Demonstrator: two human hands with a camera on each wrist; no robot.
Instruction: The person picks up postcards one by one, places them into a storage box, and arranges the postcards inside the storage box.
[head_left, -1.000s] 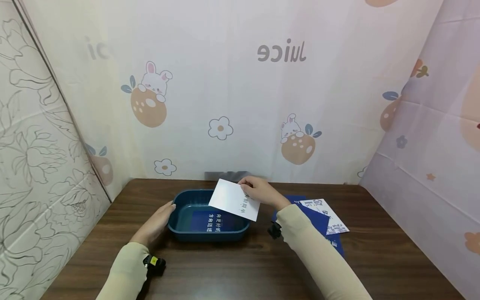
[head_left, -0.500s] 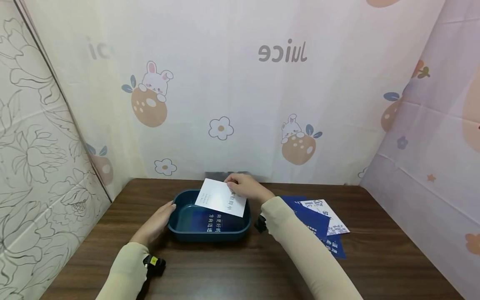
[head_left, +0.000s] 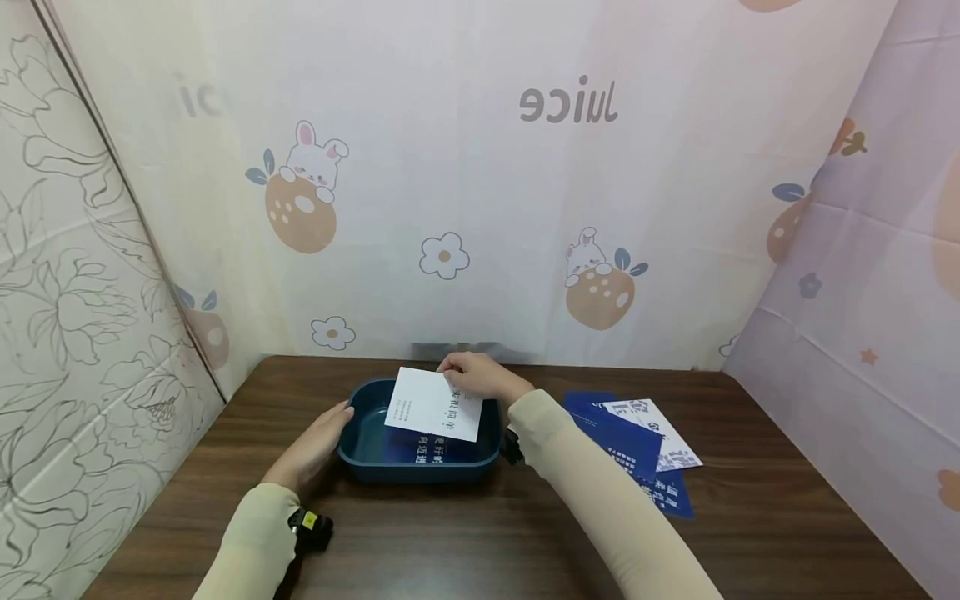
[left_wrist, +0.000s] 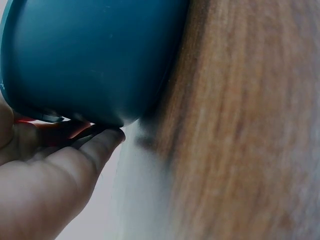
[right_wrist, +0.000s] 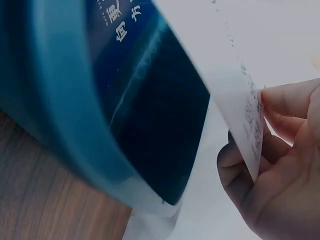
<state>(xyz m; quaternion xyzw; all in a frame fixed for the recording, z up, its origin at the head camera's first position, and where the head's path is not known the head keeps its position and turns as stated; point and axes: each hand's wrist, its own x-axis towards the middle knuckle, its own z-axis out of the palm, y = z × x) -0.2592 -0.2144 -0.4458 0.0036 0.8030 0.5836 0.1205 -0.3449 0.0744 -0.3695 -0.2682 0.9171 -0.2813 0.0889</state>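
My right hand (head_left: 480, 377) pinches a white card (head_left: 431, 410) with dark printed characters by its far right corner. In the head view the tilted card overlaps the opening of a teal plastic basin (head_left: 420, 473). A dark blue card (head_left: 408, 447) with white characters lies inside, partly covered by the white one. In the right wrist view thumb and fingers press the white card (right_wrist: 240, 105) from both sides. My left hand (head_left: 318, 437) rests against the basin's left side; in the left wrist view its fairly straight fingers (left_wrist: 102, 145) touch the outer wall.
To the right on the brown wooden table (head_left: 420, 542) lie several overlapping cards: blue cards (head_left: 626, 442) and a white card (head_left: 675, 450) with a blue pattern. Behind the table hangs a printed curtain (head_left: 487, 192), with more fabric at both sides.
My right hand has moved left with the white card, which now sits further over the basin and is turned a little. The left hand stays at the basin's side.
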